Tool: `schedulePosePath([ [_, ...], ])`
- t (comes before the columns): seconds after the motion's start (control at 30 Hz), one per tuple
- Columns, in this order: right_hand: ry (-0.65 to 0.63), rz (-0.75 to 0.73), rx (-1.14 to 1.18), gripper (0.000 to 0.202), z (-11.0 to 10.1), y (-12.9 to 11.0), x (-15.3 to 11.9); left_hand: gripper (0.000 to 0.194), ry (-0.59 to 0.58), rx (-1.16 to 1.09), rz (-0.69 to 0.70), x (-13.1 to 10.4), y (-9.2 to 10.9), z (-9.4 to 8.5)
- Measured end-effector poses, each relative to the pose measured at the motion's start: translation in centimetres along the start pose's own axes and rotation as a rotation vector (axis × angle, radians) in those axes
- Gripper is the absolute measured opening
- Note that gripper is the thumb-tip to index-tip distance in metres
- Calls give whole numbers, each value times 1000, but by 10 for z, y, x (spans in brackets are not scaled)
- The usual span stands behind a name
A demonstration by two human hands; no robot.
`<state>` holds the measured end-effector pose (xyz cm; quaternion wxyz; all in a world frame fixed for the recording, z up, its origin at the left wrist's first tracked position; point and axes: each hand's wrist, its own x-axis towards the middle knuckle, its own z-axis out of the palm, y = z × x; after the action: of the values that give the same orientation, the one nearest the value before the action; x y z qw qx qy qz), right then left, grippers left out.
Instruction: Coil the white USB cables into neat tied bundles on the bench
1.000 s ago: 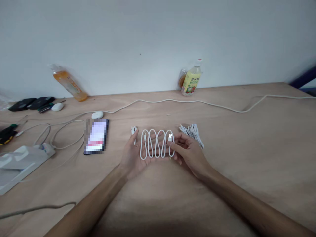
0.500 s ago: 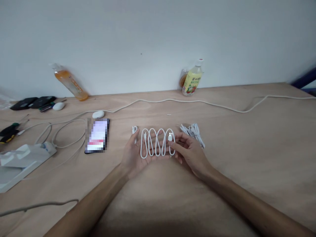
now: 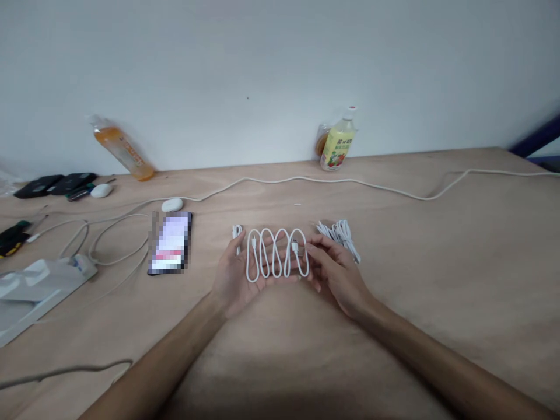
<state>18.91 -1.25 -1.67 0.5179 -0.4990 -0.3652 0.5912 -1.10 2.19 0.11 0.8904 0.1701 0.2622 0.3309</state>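
A white USB cable (image 3: 275, 254) is laid out in several wavy loops across the palm and fingers of my left hand (image 3: 234, 274). That hand is turned palm up and holds the cable from below, its fingers stretched out under the loops. One small plug points up at the left end; the larger USB-A plug (image 3: 295, 248) sits inside the rightmost loop. Thumb and fingers of my right hand (image 3: 335, 265) close at the edge of that right loop. Behind the left thumb lies a small white cable bundle (image 3: 237, 233). Beyond the right hand rests a bigger white cable bundle (image 3: 343, 236).
A phone (image 3: 171, 242) and a white earbud case (image 3: 172, 205) lie to the left. Farther left are a power strip (image 3: 48, 286) and screwdrivers (image 3: 15, 236). A long white cord (image 3: 297, 179) crosses the table (image 3: 415, 262). An orange drink bottle (image 3: 122, 151) and a yellow-labelled bottle (image 3: 338, 143) stand by the wall.
My right fingers have come off the USB-A plug and moved to the right loop's edge. The plug has shifted slightly left and tilted. The left hand keeps its pose.
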Motion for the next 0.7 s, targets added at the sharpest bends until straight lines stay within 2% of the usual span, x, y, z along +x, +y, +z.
schedulePosePath([
  [0.7,-39,-34,-65,37,2,-1,-2,68,14,-9,22,-1,1,1],
])
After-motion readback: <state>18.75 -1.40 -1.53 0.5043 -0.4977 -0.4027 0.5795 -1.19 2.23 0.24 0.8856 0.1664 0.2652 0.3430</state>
